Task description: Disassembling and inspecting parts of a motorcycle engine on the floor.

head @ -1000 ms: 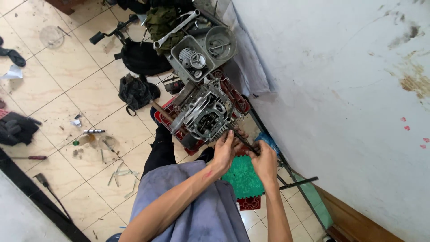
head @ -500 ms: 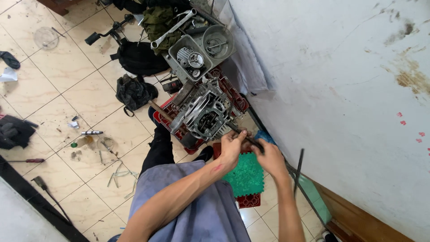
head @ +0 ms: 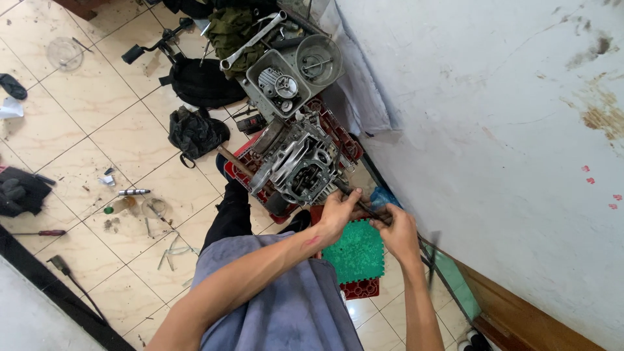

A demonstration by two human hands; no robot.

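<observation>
left hand (head: 339,213): centre of the frame, fingers curled around the near end of a thin dark rod (head: 364,209), right up against the lower edge of the engine.
right hand (head: 398,233): just right of the left one, fingers closed on the same rod a bit further along, so both hands grip it.
rod: runs slanted from the engine's lower right corner down to the right, between the two hands. Too thin to tell what kind of tool it is, honestly.
engine (head: 300,164): grey metal block, opened up, sitting on a red crate (head: 242,174) just above the hands, middle of the frame.
green mat (head: 354,252): bumpy green tile right below the hands, lying on another red crate.
grey trays (head: 292,71): top centre, a square one and a round one with loose metal parts inside, long wrench (head: 250,40) beside them.
black bags (head: 195,107): upper left of the engine, on the tiled floor.
floor bits: small tools and scraps scattered left side, screwdriver (head: 39,233) at far left.
wall (head: 507,117): white, scuffed, fills the right side.
</observation>
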